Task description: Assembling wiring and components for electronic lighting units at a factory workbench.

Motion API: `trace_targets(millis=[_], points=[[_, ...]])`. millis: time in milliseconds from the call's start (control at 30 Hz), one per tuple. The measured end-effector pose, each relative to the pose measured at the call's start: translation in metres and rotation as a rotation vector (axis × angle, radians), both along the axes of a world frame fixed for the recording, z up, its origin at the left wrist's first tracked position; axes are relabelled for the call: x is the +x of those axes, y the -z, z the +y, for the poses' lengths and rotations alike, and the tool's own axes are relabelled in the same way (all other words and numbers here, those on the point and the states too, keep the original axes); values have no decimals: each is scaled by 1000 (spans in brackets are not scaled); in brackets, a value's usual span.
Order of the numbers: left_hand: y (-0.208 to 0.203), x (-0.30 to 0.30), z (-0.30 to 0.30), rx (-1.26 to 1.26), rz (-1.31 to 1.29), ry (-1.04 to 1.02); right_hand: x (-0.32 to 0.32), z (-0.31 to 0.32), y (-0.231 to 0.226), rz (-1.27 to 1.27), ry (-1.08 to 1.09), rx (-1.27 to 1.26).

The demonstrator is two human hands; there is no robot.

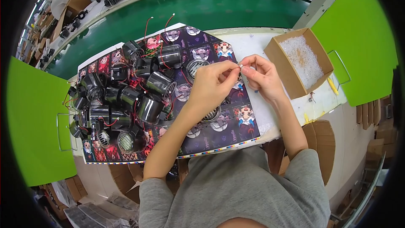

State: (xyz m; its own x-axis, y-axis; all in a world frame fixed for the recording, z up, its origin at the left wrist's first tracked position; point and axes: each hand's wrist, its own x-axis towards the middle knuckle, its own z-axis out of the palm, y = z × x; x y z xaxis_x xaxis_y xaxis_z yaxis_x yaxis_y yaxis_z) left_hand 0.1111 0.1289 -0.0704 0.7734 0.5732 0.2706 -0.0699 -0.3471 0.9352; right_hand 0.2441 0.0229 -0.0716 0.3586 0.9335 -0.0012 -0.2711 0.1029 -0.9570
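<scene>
Over the printed sheet [198, 141], my two hands meet fingertip to fingertip. My left hand [211, 85] is closed in a pinch, and what it holds is mostly hidden by its fingers. A small white piece [241, 66], like a plug connector, shows at the thumb and fingers of my right hand [265, 80], which is pinched too. Just beneath my left hand lies a round black housing with a slatted grille [196, 66]; another grille [212, 115] shows below the wrist. To the left are heaped several glossy black cylindrical housings [159, 82] with thin red and black wires, some tipped with white connectors.
A cardboard box [291, 76] of small translucent white pieces stands right of my hands on the white table [263, 114]. A yellow item [333, 86] lies beside it. Beyond runs a green conveyor belt [219, 6]. Bright green panels [358, 38] flank both sides.
</scene>
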Motion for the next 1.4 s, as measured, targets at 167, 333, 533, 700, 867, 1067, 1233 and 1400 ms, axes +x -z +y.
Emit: trace_targets(millis=[167,333,533,700,867,1067,1233,1400], points=[[3,0,2,-26,15,9,-4,4,1,-180,81,-1],[3,-1,3,5,18,0,6,3,-11,-537,85,65],[-5,-3,5,31,134,61,0,8,-18,-605,95,-33],[-4,-19,2,31,293,227,-8,11,-30,-752,115,-29],[-8,-35,-1,-63,286,223,-25,13,-51,-1036,87,31],[-3,-64,-8,-174,127,25,-41,11,-59,-1121,55,118],[-1,-79,-13,26,192,23,-50,8,-58,-1100,32,169],[13,-86,-21,-7,13,-31,-58,11,-59,-1132,29,250]])
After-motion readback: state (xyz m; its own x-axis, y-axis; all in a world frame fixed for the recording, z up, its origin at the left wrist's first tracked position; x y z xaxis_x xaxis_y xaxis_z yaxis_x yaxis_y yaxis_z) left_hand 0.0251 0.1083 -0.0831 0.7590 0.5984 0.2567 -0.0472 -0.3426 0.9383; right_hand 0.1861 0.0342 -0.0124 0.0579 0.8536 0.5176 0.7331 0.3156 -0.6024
